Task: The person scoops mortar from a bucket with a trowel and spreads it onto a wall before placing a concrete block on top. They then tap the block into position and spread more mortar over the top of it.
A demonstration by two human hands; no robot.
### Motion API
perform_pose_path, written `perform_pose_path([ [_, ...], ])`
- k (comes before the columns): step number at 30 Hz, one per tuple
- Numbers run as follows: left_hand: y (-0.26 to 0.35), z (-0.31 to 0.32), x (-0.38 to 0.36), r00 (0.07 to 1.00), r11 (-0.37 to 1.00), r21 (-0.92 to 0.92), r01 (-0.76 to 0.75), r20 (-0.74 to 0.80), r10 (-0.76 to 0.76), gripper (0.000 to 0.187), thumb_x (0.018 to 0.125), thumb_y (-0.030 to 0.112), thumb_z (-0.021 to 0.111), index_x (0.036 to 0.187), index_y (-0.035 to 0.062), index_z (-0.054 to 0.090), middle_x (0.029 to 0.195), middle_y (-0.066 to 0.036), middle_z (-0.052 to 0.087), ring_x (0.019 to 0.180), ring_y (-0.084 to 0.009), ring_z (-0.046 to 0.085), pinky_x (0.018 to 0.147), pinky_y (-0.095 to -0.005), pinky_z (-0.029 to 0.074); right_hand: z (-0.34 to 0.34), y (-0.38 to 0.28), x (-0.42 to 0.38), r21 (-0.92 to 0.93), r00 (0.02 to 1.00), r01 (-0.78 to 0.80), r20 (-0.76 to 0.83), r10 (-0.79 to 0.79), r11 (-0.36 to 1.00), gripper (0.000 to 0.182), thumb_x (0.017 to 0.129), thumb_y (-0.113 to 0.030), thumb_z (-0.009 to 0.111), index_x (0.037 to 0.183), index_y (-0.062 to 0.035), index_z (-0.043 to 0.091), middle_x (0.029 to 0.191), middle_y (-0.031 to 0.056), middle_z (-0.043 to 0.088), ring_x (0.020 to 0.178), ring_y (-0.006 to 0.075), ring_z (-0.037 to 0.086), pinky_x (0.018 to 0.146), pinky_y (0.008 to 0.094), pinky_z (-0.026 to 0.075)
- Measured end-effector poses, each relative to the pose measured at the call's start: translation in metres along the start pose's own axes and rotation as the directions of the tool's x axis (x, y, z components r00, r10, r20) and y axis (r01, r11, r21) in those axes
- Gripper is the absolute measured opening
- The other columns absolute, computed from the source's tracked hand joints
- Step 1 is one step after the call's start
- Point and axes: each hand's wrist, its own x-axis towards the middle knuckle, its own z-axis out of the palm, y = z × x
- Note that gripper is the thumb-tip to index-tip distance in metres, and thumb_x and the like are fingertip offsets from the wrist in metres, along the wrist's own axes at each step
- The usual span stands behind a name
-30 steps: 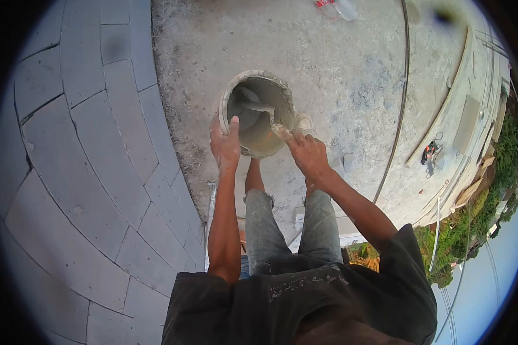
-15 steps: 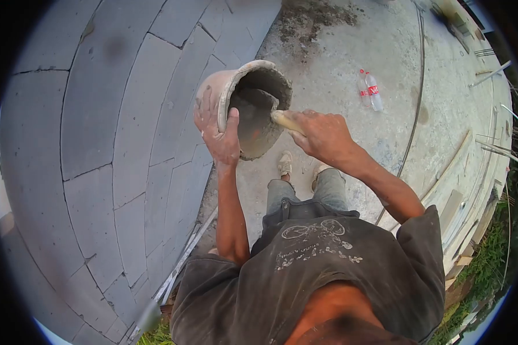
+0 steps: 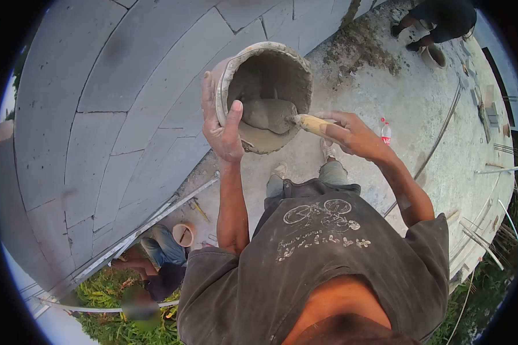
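My left hand [image 3: 223, 129] grips the near-left side of a mortar-crusted bucket [image 3: 223, 86], thumb over its rim and fingers along the outer wall. The bucket is tilted so that its mouth faces me. Wet grey mortar [image 3: 270, 138] lies in its lower part. Closed around a pale wooden handle, my right hand [image 3: 351, 135] holds a trowel [image 3: 312, 123] at the bucket's right side. The trowel's blade is inside the bucket, coated with grey mortar.
A grey block wall [image 3: 103, 132] rises on the left. Plastic bottles [image 3: 385, 133] stand on the concrete floor [image 3: 368, 98]. One person [image 3: 443, 20] is at the upper right near another bucket [image 3: 434, 56]; a second person [image 3: 164, 253] is at the lower left beside a small bucket [image 3: 184, 234].
The view has swung, bringing two other people into sight. The bucket's mouth faces me more fully, and the trowel blade now lies flatter with mortar on it. Both hands keep their holds.
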Motion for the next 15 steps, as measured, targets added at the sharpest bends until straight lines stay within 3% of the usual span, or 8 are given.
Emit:
perform_pose_path([
  [2, -0.005, 0.011, 0.005, 0.997, 0.998, -0.062, -0.007, -0.081, 0.002, 0.068, 0.088, 0.006, 0.063, 0.151, -0.0052, 0.04, 0.147, -0.016, 0.051, 0.133, -0.0252, 0.052, 0.113, -0.0389, 0.04, -0.036, 0.008, 0.004, 0.277, 0.915, -0.393, 0.209, 0.345, 0.876, 0.047, 0.097, -0.035, 0.056, 0.132, -0.0049, 0.064, 0.091, 0.0164, 0.069, 0.077, 0.0209, 0.067, 0.065, 0.0393, 0.05],
  [3, 0.002, 0.019, 0.0, 0.991, 0.994, -0.097, 0.043, -0.119, -0.054, 0.068, 0.088, 0.005, 0.062, 0.151, -0.0054, 0.039, 0.145, -0.017, 0.053, 0.131, -0.0251, 0.053, 0.113, -0.0387, 0.04, -0.048, 0.004, -0.002, 0.226, 0.953, -0.284, 0.172, 0.249, 0.932, 0.045, 0.095, -0.031, 0.059, 0.133, -0.0063, 0.063, 0.097, 0.0148, 0.07, 0.079, 0.0233, 0.068, 0.068, 0.0377, 0.052],
  [4, 0.009, 0.029, -0.001, 0.982, 0.986, -0.143, 0.081, -0.158, -0.104, 0.068, 0.088, 0.005, 0.062, 0.151, -0.0056, 0.038, 0.144, -0.017, 0.054, 0.13, -0.025, 0.054, 0.112, -0.0386, 0.041, -0.056, 0.012, -0.007, 0.005, 0.994, -0.064, 0.087, 0.063, 0.998, 0.044, 0.095, -0.029, 0.061, 0.134, -0.0091, 0.062, 0.096, 0.0137, 0.07, 0.078, 0.0236, 0.067, 0.068, 0.0368, 0.052],
  [5, 0.013, 0.04, -0.002, 0.97, 0.975, -0.195, 0.11, -0.192, -0.148, 0.068, 0.088, 0.005, 0.062, 0.151, -0.0058, 0.038, 0.142, -0.017, 0.055, 0.129, -0.0249, 0.055, 0.112, -0.0384, 0.042, -0.064, 0.021, -0.01, -0.224, 0.987, 0.159, 0.041, -0.153, 0.962, 0.044, 0.094, -0.027, 0.063, 0.135, -0.012, 0.061, 0.096, 0.0126, 0.07, 0.077, 0.0239, 0.067, 0.068, 0.036, 0.053],
  [6, 0.01, 0.05, -0.002, 0.966, 0.978, -0.189, 0.092, -0.222, -0.134, 0.069, 0.088, 0.005, 0.062, 0.152, -0.0053, 0.038, 0.146, -0.016, 0.051, 0.131, -0.0237, 0.053, 0.111, -0.0365, 0.042, -0.075, 0.028, -0.01, -0.443, 0.925, 0.355, 0.039, -0.378, 0.823, 0.045, 0.093, -0.025, 0.064, 0.137, -0.0148, 0.06, 0.095, 0.0115, 0.069, 0.076, 0.0242, 0.067, 0.067, 0.0351, 0.053],
  [9, 0.0, 0.072, -0.013, 0.955, 0.988, -0.141, 0.067, -0.279, -0.104, 0.07, 0.089, 0.005, 0.063, 0.153, -0.0044, 0.037, 0.153, -0.015, 0.044, 0.135, -0.0214, 0.049, 0.11, -0.0329, 0.041, -0.1, 0.031, 0.009, -0.717, 0.868, 0.494, 0.372, -0.329, 0.492, 0.05, 0.091, -0.02, 0.067, 0.14, -0.0234, 0.057, 0.092, 0.009, 0.066, 0.076, 0.0268, 0.067, 0.07, 0.0383, 0.054],
  [12, -0.002, 0.084, -0.015, 0.942, 0.996, -0.082, 0.045, -0.328, -0.07, 0.071, 0.088, 0.006, 0.065, 0.153, -0.0044, 0.036, 0.154, -0.015, 0.044, 0.134, -0.0218, 0.05, 0.111, -0.0336, 0.041, -0.133, 0.009, 0.026, -0.668, 0.705, 0.668, 0.428, -0.566, 0.327, 0.051, 0.092, -0.018, 0.066, 0.141, -0.0269, 0.054, 0.09, 0.0087, 0.063, 0.074, 0.0263, 0.066, 0.068, 0.0403, 0.054],
  [15, 0.002, 0.085, -0.025, 0.917, 0.988, -0.13, 0.078, -0.379, -0.122, 0.071, 0.088, 0.008, 0.067, 0.153, -0.0034, 0.038, 0.156, -0.015, 0.041, 0.137, -0.0233, 0.047, 0.113, -0.035, 0.039, -0.145, -0.019, 0.032, -0.705, 0.771, 0.595, 0.365, -0.523, 0.386, 0.05, 0.091, -0.019, 0.066, 0.139, -0.0256, 0.055, 0.088, 0.0083, 0.063, 0.076, 0.0264, 0.066, 0.068, 0.0413, 0.054],
])
